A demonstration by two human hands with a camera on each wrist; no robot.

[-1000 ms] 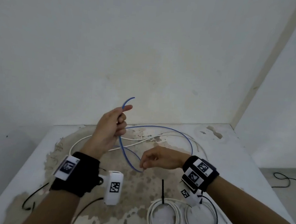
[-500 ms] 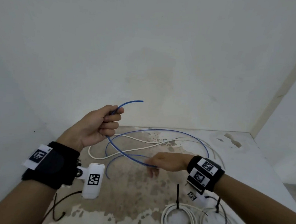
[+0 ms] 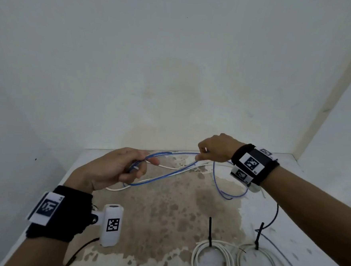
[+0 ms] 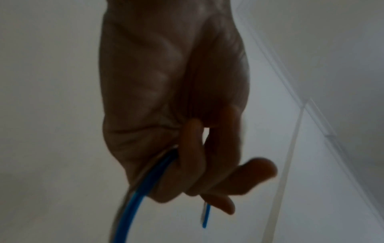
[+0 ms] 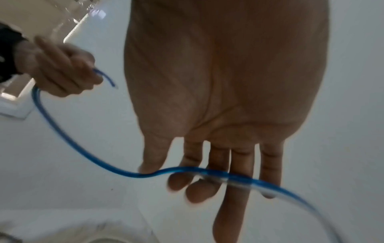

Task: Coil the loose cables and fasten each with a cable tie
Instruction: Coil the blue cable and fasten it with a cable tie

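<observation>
Now my left hand (image 3: 114, 168) clenches the blue cable (image 3: 167, 172) near its end so the first loop stays anchored above the table (image 3: 302, 214), while my right hand (image 3: 215, 149) pinches the cable farther along, lifting slack to form the next turn.

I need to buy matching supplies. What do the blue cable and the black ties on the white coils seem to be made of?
Blue cable: glossy, flexible plastic sheath; it shines and bends smoothly.
Black ties: probably matte nylon; thin strips standing stiffly from the white coils.
</observation>
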